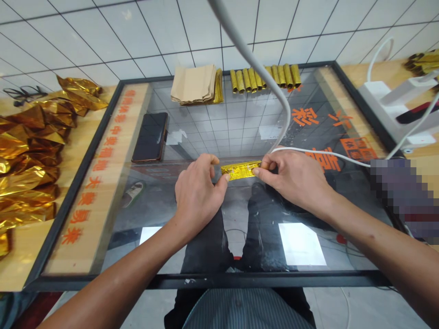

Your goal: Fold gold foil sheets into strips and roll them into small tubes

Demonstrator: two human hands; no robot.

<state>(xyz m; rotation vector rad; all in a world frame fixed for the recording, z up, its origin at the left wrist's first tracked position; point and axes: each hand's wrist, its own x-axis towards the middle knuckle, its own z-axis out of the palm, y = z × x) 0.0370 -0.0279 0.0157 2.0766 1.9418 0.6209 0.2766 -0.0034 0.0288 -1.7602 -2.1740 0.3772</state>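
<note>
A narrow folded strip of gold foil paper [240, 170] lies on the glass tabletop [212, 132] between my hands. My left hand [197, 192] pinches its left end with thumb and fingers curled. My right hand [291, 176] pinches the right end, fingers pressed together. A row of several rolled gold foil pieces [264, 77] lies at the far edge of the glass. A stack of brown paper [194, 84] with gold sheets under it sits beside that row.
A black phone [151, 137] lies on the glass at the left. Crumpled gold foil sheets [30, 151] pile up on the wooden table at the far left. White cables [260, 73] cross overhead. A white power strip [391, 107] sits at the right.
</note>
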